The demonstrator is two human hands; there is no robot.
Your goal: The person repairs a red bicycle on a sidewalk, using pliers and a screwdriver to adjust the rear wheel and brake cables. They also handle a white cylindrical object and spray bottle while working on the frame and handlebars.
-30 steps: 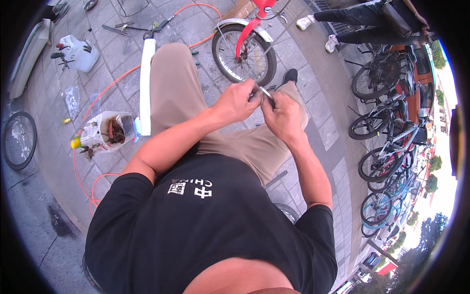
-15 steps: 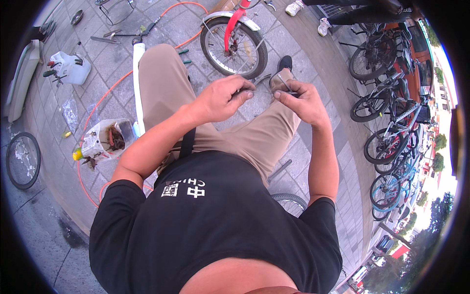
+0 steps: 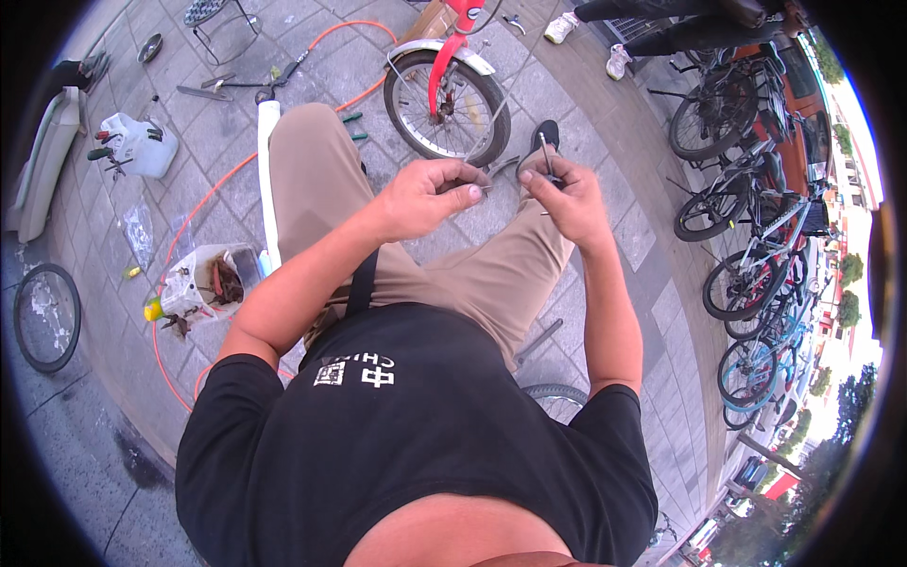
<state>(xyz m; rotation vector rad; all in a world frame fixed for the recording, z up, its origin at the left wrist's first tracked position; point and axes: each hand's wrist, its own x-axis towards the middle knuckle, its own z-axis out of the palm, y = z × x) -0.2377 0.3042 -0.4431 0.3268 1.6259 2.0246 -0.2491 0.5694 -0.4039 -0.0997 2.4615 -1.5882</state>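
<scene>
Both hands are in front of my knees, a short gap apart. My left hand is closed, thumb against fingers, pinching something small and thin that I cannot make out at the fingertips. Between thumb and fingers of my right hand is a thin metal rod, which points away from me; its kind is unclear. Beyond the hands stands a red bicycle's front wheel, under a silver mudguard. Green-handled pliers lie on the paving by my left knee.
An orange hose curves over the paving at left. Near it stand a cut-open plastic container with rusty bits and a white jug. A loose tyre lies far left. Parked bicycles line the right. Someone's legs show at top right.
The rod in my right hand has swung more upright. Both hands have shifted slightly, still closed and apart. The whole view has tilted a little.
</scene>
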